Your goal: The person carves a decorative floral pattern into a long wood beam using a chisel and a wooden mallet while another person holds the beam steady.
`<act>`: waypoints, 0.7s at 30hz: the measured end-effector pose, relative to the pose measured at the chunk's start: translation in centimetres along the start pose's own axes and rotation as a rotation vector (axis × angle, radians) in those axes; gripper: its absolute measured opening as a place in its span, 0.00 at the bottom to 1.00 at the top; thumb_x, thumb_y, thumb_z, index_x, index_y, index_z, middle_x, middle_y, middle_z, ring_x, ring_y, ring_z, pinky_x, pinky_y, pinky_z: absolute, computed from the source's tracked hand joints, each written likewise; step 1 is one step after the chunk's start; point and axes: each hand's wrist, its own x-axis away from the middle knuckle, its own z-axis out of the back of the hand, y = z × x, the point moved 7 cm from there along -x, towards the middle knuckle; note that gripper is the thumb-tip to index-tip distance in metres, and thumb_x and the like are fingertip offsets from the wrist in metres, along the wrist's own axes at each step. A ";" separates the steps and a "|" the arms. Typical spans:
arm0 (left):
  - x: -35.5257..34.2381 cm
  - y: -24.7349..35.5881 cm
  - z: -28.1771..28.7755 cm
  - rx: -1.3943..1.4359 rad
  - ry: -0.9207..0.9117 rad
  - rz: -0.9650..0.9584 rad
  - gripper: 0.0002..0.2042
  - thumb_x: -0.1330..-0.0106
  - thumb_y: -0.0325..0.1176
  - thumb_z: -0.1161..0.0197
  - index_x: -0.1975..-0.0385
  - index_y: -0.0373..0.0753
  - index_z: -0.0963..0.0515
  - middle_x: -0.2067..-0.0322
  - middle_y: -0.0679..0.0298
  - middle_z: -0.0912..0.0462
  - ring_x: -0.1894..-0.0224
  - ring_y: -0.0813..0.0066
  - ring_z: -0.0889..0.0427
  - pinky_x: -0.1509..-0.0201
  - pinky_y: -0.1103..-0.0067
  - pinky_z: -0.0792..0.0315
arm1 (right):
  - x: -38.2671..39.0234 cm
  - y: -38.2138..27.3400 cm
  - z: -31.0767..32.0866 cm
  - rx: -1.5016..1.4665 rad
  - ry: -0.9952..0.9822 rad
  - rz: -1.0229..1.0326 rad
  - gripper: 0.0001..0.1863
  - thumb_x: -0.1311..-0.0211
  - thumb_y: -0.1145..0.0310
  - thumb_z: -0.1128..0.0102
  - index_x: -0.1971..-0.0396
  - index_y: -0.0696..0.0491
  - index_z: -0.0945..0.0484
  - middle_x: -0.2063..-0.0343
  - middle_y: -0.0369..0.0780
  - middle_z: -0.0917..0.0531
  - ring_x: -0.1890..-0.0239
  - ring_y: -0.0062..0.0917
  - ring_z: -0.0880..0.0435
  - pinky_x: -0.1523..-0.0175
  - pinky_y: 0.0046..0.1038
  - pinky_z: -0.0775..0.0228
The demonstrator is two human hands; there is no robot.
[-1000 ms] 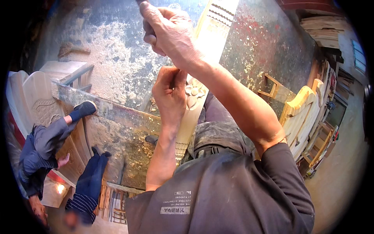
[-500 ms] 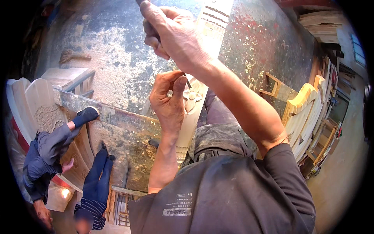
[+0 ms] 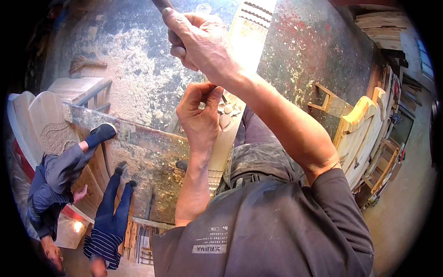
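Carved wooden board [image 3: 217, 150] slants beneath the hands, its raised flower [image 3: 226, 111] just on the torso side of the left fingertips and its wavy ridges showing at both ends. Farthest left of the fingers, a co-worker [image 3: 55, 180] in dark clothes sits beside a pale panel [image 3: 57, 134] with relief carving. Nearer, still left of the left fingers, a short-handled brush [image 3: 86, 63] lies on the dusty worktop [image 3: 129, 27], and a second person [image 3: 108, 226] in a striped top is lower down, well apart from them. My left hand [image 3: 198, 108] has its thumb and forefinger pinched together on a dark shaft [image 3: 224, 98], which slopes down toward the flower; I cannot tell whether its tip touches the wood. Above it, my right hand [image 3: 200, 44] is curled tight around a dark rod [image 3: 162, 4] that juts out past the thumb. Whether rod and shaft are one tool is hidden by the hand and wrist. Well right of the fingers are a small wooden frame [image 3: 326, 101], then a yellowish, scroll-topped headboard [image 3: 357, 117].
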 end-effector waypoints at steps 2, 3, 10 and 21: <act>0.0 -0.3 0.1 -0.006 0.000 0.006 0.03 0.28 0.19 0.27 0.59 0.32 0.14 0.66 0.69 0.14 0.62 0.85 0.19 0.56 0.83 0.25 | -0.1 0.2 0.0 0.002 -0.001 -0.002 0.26 0.18 0.46 0.38 0.70 0.54 0.17 0.81 0.33 0.19 0.80 0.12 0.22 0.76 0.21 0.29; 0.0 -0.3 0.1 -0.016 -0.002 0.008 0.03 0.28 0.19 0.27 0.59 0.32 0.14 0.66 0.69 0.14 0.62 0.85 0.19 0.56 0.83 0.25 | -0.1 0.2 0.0 0.003 -0.003 -0.005 0.26 0.18 0.46 0.38 0.70 0.54 0.17 0.81 0.33 0.19 0.80 0.12 0.21 0.75 0.21 0.28; 0.0 -0.3 0.2 -0.031 -0.004 0.008 0.03 0.28 0.19 0.27 0.59 0.31 0.14 0.66 0.69 0.15 0.62 0.85 0.19 0.57 0.83 0.25 | -0.1 0.5 0.0 -0.008 -0.002 -0.005 0.27 0.18 0.46 0.39 0.71 0.54 0.18 0.80 0.33 0.19 0.79 0.12 0.22 0.75 0.21 0.28; 0.0 -0.3 0.3 -0.078 0.023 -0.014 0.04 0.29 0.18 0.27 0.60 0.31 0.14 0.66 0.69 0.16 0.64 0.86 0.21 0.58 0.83 0.26 | -0.3 1.2 -0.3 0.009 0.000 -0.001 0.25 0.19 0.46 0.37 0.65 0.56 0.14 0.79 0.33 0.18 0.79 0.13 0.21 0.75 0.21 0.29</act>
